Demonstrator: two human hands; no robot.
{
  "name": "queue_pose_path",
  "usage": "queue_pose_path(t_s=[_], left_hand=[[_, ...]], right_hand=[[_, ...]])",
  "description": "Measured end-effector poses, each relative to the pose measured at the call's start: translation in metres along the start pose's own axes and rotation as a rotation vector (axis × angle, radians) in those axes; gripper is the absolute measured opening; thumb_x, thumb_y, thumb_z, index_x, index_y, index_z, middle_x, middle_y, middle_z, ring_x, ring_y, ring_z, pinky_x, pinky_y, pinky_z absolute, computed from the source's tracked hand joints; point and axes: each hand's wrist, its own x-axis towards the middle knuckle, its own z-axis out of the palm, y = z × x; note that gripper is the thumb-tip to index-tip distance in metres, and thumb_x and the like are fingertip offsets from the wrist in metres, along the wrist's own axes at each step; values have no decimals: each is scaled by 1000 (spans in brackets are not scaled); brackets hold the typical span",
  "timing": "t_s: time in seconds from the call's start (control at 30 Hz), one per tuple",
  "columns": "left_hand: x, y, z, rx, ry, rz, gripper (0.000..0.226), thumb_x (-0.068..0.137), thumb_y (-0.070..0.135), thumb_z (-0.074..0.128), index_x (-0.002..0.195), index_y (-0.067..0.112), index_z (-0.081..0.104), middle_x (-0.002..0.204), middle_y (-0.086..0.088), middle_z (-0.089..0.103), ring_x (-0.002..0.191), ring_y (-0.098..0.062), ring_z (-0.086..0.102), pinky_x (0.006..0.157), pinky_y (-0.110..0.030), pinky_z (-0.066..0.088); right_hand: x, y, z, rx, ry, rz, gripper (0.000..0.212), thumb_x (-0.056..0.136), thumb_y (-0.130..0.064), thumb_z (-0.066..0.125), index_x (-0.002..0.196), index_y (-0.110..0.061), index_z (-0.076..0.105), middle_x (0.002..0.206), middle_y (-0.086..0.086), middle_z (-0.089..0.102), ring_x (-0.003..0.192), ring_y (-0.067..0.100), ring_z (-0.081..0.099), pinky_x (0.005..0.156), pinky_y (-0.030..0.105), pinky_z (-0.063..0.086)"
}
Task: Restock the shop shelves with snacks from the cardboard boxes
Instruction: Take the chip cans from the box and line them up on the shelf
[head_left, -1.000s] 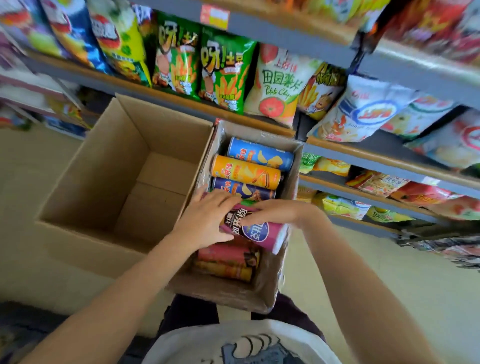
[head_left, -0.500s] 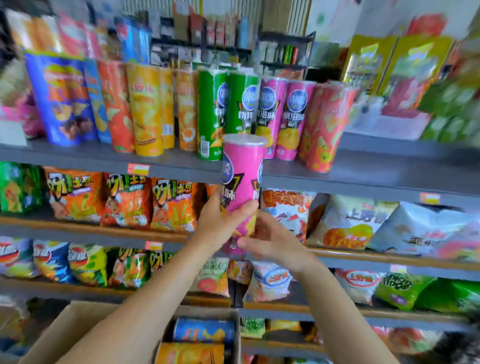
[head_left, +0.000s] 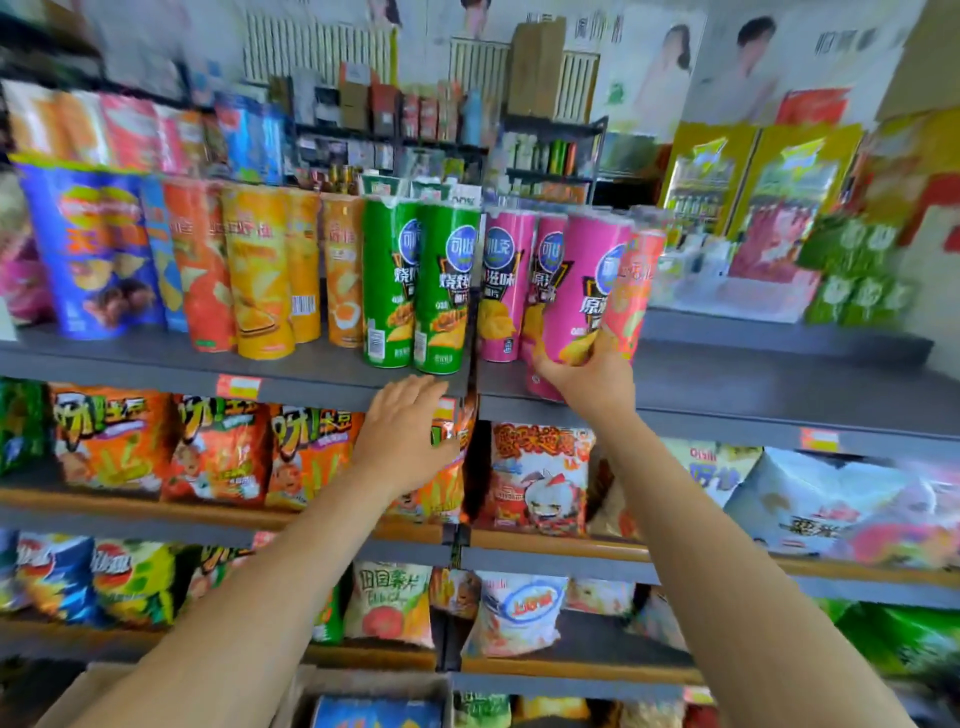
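Note:
My right hand (head_left: 589, 376) grips the bottom of a pink crisp can (head_left: 584, 291) and holds it upright at the front of the top grey shelf (head_left: 753, 384), beside other pink cans (head_left: 506, 283) and a coral can (head_left: 636, 291). Lower and to the left, my left hand (head_left: 405, 431) hovers with fingers spread and holds nothing, in front of the shelf edge below two green cans (head_left: 421, 286). At the bottom edge a cardboard box (head_left: 363, 686) shows a blue can (head_left: 379, 712) inside.
Orange and yellow cans (head_left: 260, 270) and a blue bag (head_left: 88, 244) fill the top shelf's left part. Bare shelf lies to the right of the pink cans. Lower shelves hold orange snack bags (head_left: 218, 452) and several other bags (head_left: 540, 478).
Both hands lifted the pink can from the box up to the shelf. Now my left hand has let go and dropped away, and my right hand has carried the can rightward onto the top shelf.

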Motion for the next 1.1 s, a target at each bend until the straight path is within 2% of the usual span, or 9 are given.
queue_pose_path(t_s=[0.13, 0.37, 0.5, 0.6, 0.67, 0.83, 1.0, 1.07, 1.1], left_hand=[[5, 1, -2, -21, 38, -4, 70, 92, 43, 63, 152, 20, 37, 160, -1, 33, 148, -22, 25, 121, -38, 13], [5, 2, 3, -20, 49, -2, 70, 92, 38, 63, 153, 17, 33, 160, -3, 30, 149, -22, 21, 122, -36, 7], [-1, 2, 3, -2, 14, 19, 74, 93, 38, 61, 156, 19, 27, 164, -4, 21, 152, -23, 13, 125, -39, 5], [-40, -5, 17, -131, 233, 80, 52, 91, 24, 62, 140, 14, 50, 150, -7, 44, 142, -27, 34, 117, -42, 28], [-87, -22, 48, -176, 271, 34, 37, 89, 20, 61, 125, 12, 60, 129, -5, 56, 124, -24, 47, 103, -38, 40], [-218, -106, 147, -269, -334, -460, 25, 99, 25, 51, 122, 23, 62, 117, 0, 64, 94, -19, 61, 72, -34, 49], [-320, -168, 208, -28, -391, -572, 35, 81, 18, 68, 116, 13, 65, 124, -10, 59, 117, -34, 56, 93, -45, 44], [-350, -184, 224, 27, -408, -646, 65, 76, 19, 74, 136, 6, 53, 139, -20, 50, 129, -39, 47, 101, -50, 41], [-366, -189, 231, 20, -444, -677, 78, 77, 21, 75, 145, 5, 43, 146, -23, 44, 134, -41, 42, 105, -51, 39]], right_hand=[[13, 4, 21, -129, -13, 59, 71, 69, -64, 76, 109, -7, 60, 112, 15, 64, 96, 33, 62, 82, 43, 54], [9, -13, 30, -133, 63, 95, 87, 84, -30, 79, 144, 2, 25, 146, 24, 34, 123, 43, 50, 94, 43, 44], [-11, -16, 30, -33, 114, 5, 55, 85, -20, 75, 122, 3, 42, 132, 22, 40, 107, 40, 55, 81, 34, 43], [-55, -15, 37, 74, 120, -223, 22, 86, -17, 68, 95, -2, 53, 98, 12, 54, 85, 26, 52, 71, 33, 39], [-99, -6, 51, 136, -47, -275, 14, 89, -15, 63, 82, -8, 53, 76, 8, 57, 69, 17, 50, 63, 31, 39], [-220, 77, 129, 34, -668, -117, 23, 98, -16, 57, 77, -11, 51, 60, -1, 49, 53, 6, 42, 52, 22, 32], [-323, 186, 212, -335, -1158, 134, 22, 96, -12, 51, 74, -14, 48, 77, 2, 49, 74, 20, 48, 72, 34, 39], [-352, 214, 237, -497, -1229, 147, 8, 95, -17, 56, 100, -11, 55, 106, 9, 55, 103, 28, 55, 87, 38, 46], [-363, 225, 248, -603, -1242, 152, 29, 94, -25, 60, 117, -9, 52, 122, 14, 52, 118, 33, 51, 96, 42, 47]])
